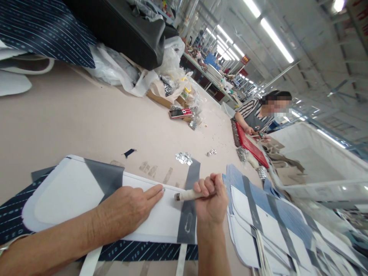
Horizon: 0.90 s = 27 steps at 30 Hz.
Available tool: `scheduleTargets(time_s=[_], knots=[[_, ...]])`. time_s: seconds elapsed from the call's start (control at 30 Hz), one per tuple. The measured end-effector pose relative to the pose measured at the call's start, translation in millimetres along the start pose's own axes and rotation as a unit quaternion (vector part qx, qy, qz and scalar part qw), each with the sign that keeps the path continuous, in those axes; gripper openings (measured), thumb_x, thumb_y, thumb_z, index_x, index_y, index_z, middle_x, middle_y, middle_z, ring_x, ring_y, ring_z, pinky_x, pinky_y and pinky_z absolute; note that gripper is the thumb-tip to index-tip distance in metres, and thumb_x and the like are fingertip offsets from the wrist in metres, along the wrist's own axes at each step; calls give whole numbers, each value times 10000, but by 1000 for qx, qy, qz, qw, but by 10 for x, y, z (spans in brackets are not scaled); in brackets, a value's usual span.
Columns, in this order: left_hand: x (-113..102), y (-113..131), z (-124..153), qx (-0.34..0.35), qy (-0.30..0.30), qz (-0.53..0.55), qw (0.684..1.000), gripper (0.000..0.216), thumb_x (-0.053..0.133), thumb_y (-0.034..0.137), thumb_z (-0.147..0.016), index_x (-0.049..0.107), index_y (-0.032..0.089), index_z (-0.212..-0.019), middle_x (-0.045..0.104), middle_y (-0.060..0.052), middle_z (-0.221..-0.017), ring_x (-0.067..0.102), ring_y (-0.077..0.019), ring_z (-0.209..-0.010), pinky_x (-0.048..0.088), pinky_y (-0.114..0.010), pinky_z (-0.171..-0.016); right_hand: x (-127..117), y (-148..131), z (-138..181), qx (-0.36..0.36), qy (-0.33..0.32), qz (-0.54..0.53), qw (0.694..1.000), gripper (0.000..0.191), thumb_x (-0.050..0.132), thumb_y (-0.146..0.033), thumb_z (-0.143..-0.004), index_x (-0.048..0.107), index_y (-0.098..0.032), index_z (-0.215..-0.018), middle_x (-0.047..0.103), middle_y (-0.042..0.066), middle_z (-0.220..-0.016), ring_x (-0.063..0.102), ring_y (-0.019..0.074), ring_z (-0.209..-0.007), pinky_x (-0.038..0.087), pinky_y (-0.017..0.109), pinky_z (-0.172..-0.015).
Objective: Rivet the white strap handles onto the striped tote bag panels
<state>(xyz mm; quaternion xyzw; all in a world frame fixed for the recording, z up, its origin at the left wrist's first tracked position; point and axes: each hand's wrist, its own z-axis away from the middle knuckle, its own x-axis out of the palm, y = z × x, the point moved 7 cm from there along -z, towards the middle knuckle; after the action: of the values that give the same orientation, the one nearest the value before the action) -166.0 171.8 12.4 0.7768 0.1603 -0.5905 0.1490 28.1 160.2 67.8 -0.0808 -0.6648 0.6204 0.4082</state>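
My left hand (128, 209) lies on a white padded panel (66, 195), its forefinger stretched out and pressing a small silver piece at its tip. My right hand (212, 199) is a fist wrapped round a pale-handled tool (186, 196) whose dark-banded end points left toward that fingertip. The panel carries grey strips (188, 214) and rests on navy patterned fabric (143, 251). A small heap of silver metal pieces (183, 157) sits on the table just beyond.
A stack of similar blue-and-white panels (273, 222) lies to the right. Across the table a person in a striped top works over a red tray (250, 145). A phone (180, 112), plastic bags, a cardboard box and a white bin (316, 165) stand farther off.
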Motion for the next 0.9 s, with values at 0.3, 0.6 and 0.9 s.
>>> scheduleTargets(time_s=[0.3,0.6,0.9], knots=[[-33,10,-12,-5,3,11,1000,564,510,-12,-810,638,188,-1321,674,-78,-1378,668,-154,-651,547,-325,-570,-154,450,-232,-23,14,18,999,450,683,-621,-807,458,-255,-673,109,-157,-468,76,85,-406,223,225,-433],[35,-11,-22,-14,-2,40,999,553,505,13,-813,642,182,-1322,653,-71,-1419,682,-176,-658,547,-354,-540,-154,519,-221,-29,13,5,999,379,672,-549,-858,492,-252,-705,100,-151,-491,64,86,-411,228,208,-409],[-4,-26,9,-12,24,83,996,463,444,60,-892,644,170,-1295,659,-76,-1409,746,-200,-786,603,-358,-608,471,354,97,-96,-112,0,989,295,654,-450,-922,610,-232,-727,218,-139,-456,185,56,-343,273,171,-364]])
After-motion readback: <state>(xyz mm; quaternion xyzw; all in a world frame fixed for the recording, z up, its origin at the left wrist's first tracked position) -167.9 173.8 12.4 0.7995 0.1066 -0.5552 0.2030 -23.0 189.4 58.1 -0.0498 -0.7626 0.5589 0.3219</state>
